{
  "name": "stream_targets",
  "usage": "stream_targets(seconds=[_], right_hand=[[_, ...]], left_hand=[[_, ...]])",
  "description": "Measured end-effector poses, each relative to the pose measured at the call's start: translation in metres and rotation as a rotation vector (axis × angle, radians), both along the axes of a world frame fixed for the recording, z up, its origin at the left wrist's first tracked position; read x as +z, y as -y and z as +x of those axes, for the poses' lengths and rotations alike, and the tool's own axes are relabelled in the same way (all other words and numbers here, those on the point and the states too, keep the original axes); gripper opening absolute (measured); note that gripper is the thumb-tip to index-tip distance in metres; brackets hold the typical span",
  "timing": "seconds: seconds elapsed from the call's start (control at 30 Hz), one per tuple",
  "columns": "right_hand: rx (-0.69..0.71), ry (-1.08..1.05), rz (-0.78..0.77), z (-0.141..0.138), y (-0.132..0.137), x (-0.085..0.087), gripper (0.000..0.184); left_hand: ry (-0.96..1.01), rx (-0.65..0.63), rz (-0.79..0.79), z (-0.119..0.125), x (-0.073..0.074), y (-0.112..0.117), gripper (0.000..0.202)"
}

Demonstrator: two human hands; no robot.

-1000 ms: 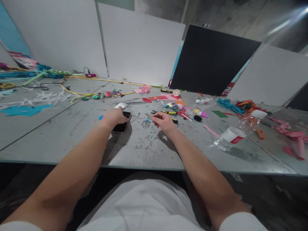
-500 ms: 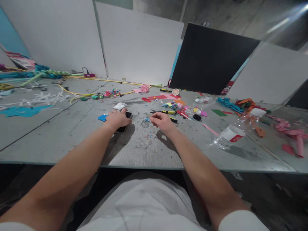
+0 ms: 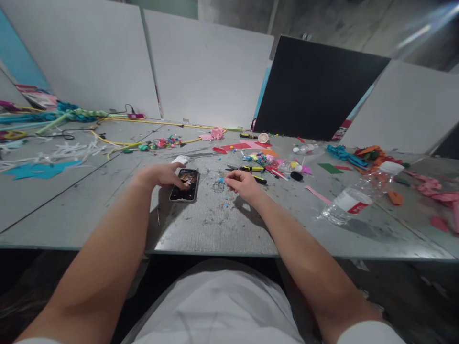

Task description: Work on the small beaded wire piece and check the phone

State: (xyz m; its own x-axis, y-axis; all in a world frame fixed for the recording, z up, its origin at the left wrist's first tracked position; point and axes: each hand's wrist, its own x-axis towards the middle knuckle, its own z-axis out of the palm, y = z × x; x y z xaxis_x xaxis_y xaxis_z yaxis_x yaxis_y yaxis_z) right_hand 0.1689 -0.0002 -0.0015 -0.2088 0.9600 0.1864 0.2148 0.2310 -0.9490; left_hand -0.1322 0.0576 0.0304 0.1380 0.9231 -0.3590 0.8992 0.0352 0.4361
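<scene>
A smartphone (image 3: 186, 187) lies flat on the grey table (image 3: 222, 224), its screen lit. My left hand (image 3: 161, 176) rests beside it with fingers spread, the thumb tip on the screen. My right hand (image 3: 244, 184) sits to the right of the phone, its fingers pinched together on something small I cannot make out. Just left of that hand lie a little wire tangle (image 3: 217, 184) and several tiny blue beads (image 3: 225, 204).
An empty plastic bottle (image 3: 355, 196) lies on its side at the right. Yellow-handled tools (image 3: 251, 168), coloured paper scraps and beads crowd the middle back. Yellow cord (image 3: 118, 142), white shreds and blue paper (image 3: 39, 169) spread at the left. White and black boards stand behind.
My left hand has slid left off the phone, uncovering it, and the screen now shows lit. My right hand has stayed in place.
</scene>
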Motion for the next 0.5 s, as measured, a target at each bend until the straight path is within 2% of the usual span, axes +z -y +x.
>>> stream_targets(seconds=[0.13,0.2,0.27,0.37,0.5], right_hand=[[0.008,0.012,0.0,0.0,0.0,-0.001,0.02],[0.008,0.014,-0.002,0.0,0.0,-0.001,0.019],[0.009,0.018,-0.004,0.0,0.0,-0.001,0.019],[0.012,0.018,-0.001,0.0,0.001,-0.001,0.019],[0.023,0.019,0.01,0.0,0.001,-0.001,0.018]], left_hand=[[-0.116,-0.051,0.036,0.013,0.003,0.01,0.118],[-0.19,-0.031,0.11,0.025,0.003,0.015,0.115],[-0.234,0.042,0.176,0.035,0.002,0.017,0.113],[-0.141,0.119,0.214,0.039,0.0,0.015,0.101],[-0.09,0.161,0.239,0.027,0.001,0.007,0.076]])
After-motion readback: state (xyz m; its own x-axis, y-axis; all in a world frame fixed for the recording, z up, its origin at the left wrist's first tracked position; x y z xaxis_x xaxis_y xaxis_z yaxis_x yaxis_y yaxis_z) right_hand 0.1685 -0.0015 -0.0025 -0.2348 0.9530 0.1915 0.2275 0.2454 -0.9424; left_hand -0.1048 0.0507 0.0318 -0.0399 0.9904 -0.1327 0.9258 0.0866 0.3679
